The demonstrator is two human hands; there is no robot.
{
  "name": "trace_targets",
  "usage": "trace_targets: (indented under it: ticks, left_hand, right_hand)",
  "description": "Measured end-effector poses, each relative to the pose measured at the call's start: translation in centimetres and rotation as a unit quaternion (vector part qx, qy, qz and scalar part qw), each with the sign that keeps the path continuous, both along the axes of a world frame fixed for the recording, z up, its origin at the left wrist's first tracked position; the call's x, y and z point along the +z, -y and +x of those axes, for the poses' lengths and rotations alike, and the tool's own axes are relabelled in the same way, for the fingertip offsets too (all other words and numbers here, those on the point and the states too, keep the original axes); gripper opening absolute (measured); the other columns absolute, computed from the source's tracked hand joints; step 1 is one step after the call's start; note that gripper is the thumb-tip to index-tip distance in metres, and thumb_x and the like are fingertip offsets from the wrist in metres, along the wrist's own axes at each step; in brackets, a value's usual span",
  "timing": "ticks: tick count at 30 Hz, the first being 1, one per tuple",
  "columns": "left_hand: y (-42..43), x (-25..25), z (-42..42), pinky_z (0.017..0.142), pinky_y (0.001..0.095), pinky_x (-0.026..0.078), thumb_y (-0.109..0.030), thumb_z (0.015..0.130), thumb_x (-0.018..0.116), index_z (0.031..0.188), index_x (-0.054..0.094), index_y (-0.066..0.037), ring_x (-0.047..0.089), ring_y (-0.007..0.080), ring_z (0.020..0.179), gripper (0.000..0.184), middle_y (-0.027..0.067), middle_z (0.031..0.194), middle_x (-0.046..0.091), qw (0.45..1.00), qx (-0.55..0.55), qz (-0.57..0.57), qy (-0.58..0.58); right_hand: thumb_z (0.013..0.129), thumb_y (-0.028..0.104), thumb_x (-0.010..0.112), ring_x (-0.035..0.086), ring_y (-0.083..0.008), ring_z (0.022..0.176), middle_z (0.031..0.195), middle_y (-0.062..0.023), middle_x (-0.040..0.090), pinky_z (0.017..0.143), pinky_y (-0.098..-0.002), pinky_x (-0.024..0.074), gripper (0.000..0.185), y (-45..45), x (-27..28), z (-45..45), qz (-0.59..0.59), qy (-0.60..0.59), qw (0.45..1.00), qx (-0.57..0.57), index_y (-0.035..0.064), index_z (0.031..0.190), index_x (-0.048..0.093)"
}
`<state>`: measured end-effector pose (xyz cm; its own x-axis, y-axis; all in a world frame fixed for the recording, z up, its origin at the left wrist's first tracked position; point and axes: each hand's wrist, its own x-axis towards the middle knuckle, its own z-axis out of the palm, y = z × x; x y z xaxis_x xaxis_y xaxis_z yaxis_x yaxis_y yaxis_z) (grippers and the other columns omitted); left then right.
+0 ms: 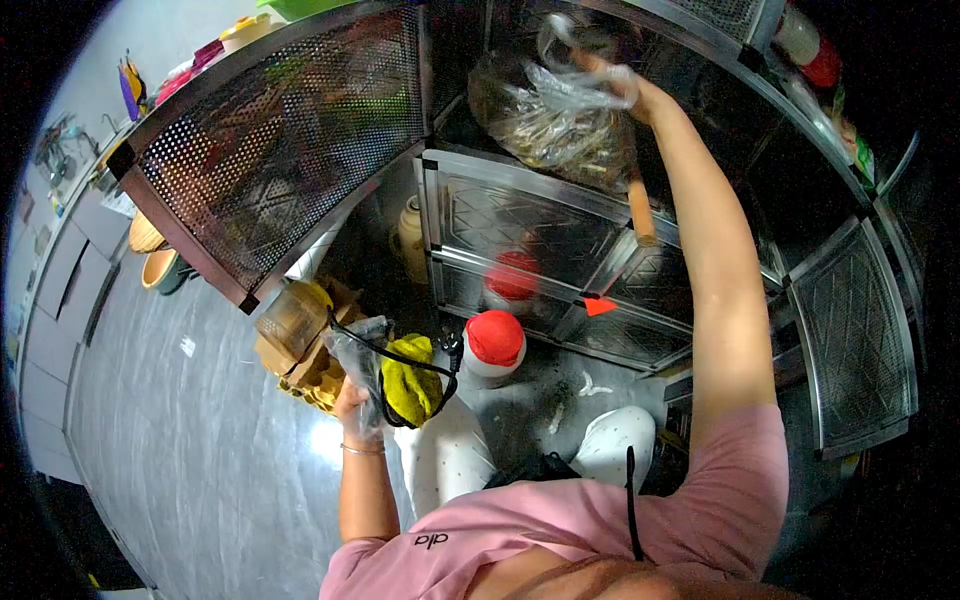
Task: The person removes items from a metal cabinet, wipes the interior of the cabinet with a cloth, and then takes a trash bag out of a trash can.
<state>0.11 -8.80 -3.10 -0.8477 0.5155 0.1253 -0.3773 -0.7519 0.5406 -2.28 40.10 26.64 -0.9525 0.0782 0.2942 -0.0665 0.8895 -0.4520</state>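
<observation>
My right hand [638,95] is raised into the upper compartment of a metal cabinet, its fingers closed on the gathered top of a clear plastic bag [570,125] full of brownish bits that I cannot make out. From below this bag a wooden handle [641,212] sticks out. Lower down, my left hand [352,398] is closed round a crumpled clear plastic bag [358,350]. A black cord with a plug [452,345] and a yellow-green cloth [410,380] hang at the same hand; how its fingers grip them is partly hidden.
A perforated cabinet door [290,150] stands swung out on the left. Near my knees is a white container with a red lid [494,338]. Egg trays and a clear plastic tub [292,320] sit beyond my left hand. A tan bottle [411,235] stands inside the lower cabinet.
</observation>
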Motion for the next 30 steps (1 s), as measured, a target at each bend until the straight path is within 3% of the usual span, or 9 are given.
trace_targets:
  ticks: [1, 3, 5, 7, 10, 11, 13, 18, 30]
  left_hand:
    - [0.1, -0.4, -0.1, 0.089, 0.0381, 0.039, -0.016, 0.063, 0.043, 0.115, 0.04, 0.001, 0.05, 0.0272, 0.099, 0.055, 0.0131, 0.109, 0.051, 0.999, -0.014, 0.004, -0.031]
    - [0.2, -0.6, 0.1, 0.088, 0.0378, 0.039, -0.016, 0.063, 0.043, 0.116, 0.04, 0.002, 0.05, 0.0271, 0.099, 0.055, 0.0134, 0.109, 0.051, 0.999, -0.024, 0.008, -0.02]
    - [0.2, -0.6, 0.3, 0.087, 0.0376, 0.04, -0.016, 0.064, 0.043, 0.116, 0.039, 0.002, 0.051, 0.0271, 0.098, 0.056, 0.0137, 0.109, 0.051, 0.999, -0.037, 0.01, -0.009]
    - [0.0, -0.5, 0.1, 0.086, 0.037, 0.041, -0.016, 0.064, 0.044, 0.116, 0.039, 0.003, 0.052, 0.0268, 0.097, 0.056, 0.0139, 0.11, 0.05, 0.999, -0.041, 0.009, -0.023]
    - [0.3, -1.0, 0.3, 0.086, 0.0362, 0.041, -0.017, 0.062, 0.046, 0.116, 0.039, 0.003, 0.052, 0.0268, 0.097, 0.057, 0.0145, 0.109, 0.051, 1.0, -0.011, -0.007, 0.012]
    - [0.3, -0.9, 0.2, 0.086, 0.0362, 0.041, -0.017, 0.062, 0.046, 0.116, 0.039, 0.003, 0.052, 0.0268, 0.097, 0.057, 0.0145, 0.109, 0.051, 1.0, -0.011, -0.005, 0.012]
    - [0.2, -0.5, 0.1, 0.085, 0.0357, 0.042, -0.018, 0.06, 0.048, 0.115, 0.039, 0.004, 0.051, 0.027, 0.097, 0.06, 0.0141, 0.108, 0.051, 1.0, -0.018, -0.021, -0.005]
    - [0.3, 0.7, 0.6, 0.081, 0.0356, 0.043, -0.016, 0.06, 0.048, 0.116, 0.038, 0.004, 0.054, 0.0265, 0.091, 0.06, 0.0134, 0.104, 0.053, 1.0, -0.011, -0.006, 0.017]
    - [0.4, 0.4, 0.7, 0.081, 0.0352, 0.043, -0.017, 0.065, 0.045, 0.115, 0.039, 0.003, 0.054, 0.0255, 0.091, 0.054, 0.0139, 0.104, 0.053, 1.0, -0.025, 0.012, -0.01]
  right_hand:
    - [0.07, 0.051, 0.059, 0.044, -0.0288, 0.111, 0.115, -0.0176, 0.049, 0.09, -0.0396, 0.0344, 0.054, 2.3, 0.2, 0.4, -0.089, 0.073, 0.978, -0.173, 0.0097, 0.105, 0.059]
    - [0.051, 0.062, 0.067, 0.051, -0.0301, 0.1, 0.109, -0.0207, 0.053, 0.084, -0.0383, 0.0396, 0.081, 3.7, 0.5, 1.2, 0.054, 0.116, 0.989, -0.077, 0.0036, 0.106, 0.056]
    - [0.055, 0.067, 0.06, 0.056, -0.0272, 0.09, 0.097, -0.0161, 0.06, 0.078, -0.0334, 0.0433, 0.075, 1.8, -0.7, 0.4, 0.242, 0.151, 0.951, -0.118, 0.005, 0.097, 0.06]
    - [0.06, 0.054, 0.065, 0.057, -0.0247, 0.085, 0.093, -0.014, 0.06, 0.078, -0.032, 0.0424, 0.068, 0.5, -1.3, -0.6, 0.235, 0.177, 0.953, -0.073, 0.0033, 0.104, 0.056]
    - [0.069, 0.043, 0.064, 0.056, -0.0217, 0.085, 0.096, -0.0127, 0.06, 0.076, -0.0311, 0.0426, 0.053, 2.9, 0.4, 1.0, 0.162, 0.22, 0.926, -0.259, 0.0046, 0.105, 0.057]
    - [0.069, 0.043, 0.064, 0.056, -0.0217, 0.085, 0.096, -0.0127, 0.06, 0.076, -0.0311, 0.0426, 0.053, 2.0, -0.3, 1.0, 0.164, 0.22, 0.926, -0.26, 0.0046, 0.105, 0.057]
    - [0.08, 0.049, 0.044, 0.057, -0.0209, 0.085, 0.099, -0.0096, 0.06, 0.074, -0.0313, 0.0433, 0.043, -2.9, -3.5, 0.5, -0.12, 0.012, 0.982, -0.147, 0.0145, 0.101, 0.06]
    - [0.083, 0.031, 0.048, 0.054, -0.0154, 0.09, 0.106, -0.0079, 0.057, 0.078, -0.0286, 0.0413, 0.031, -5.8, -4.5, 1.0, -0.298, 0.014, 0.945, -0.136, 0.0118, 0.105, 0.057]
    - [0.084, 0.02, 0.047, 0.05, -0.0158, 0.1, 0.115, -0.0064, 0.051, 0.088, -0.029, 0.0377, 0.031, -12.2, -6.5, -2.4, 0.223, 0.022, 0.964, -0.144, 0.0088, 0.113, 0.051]
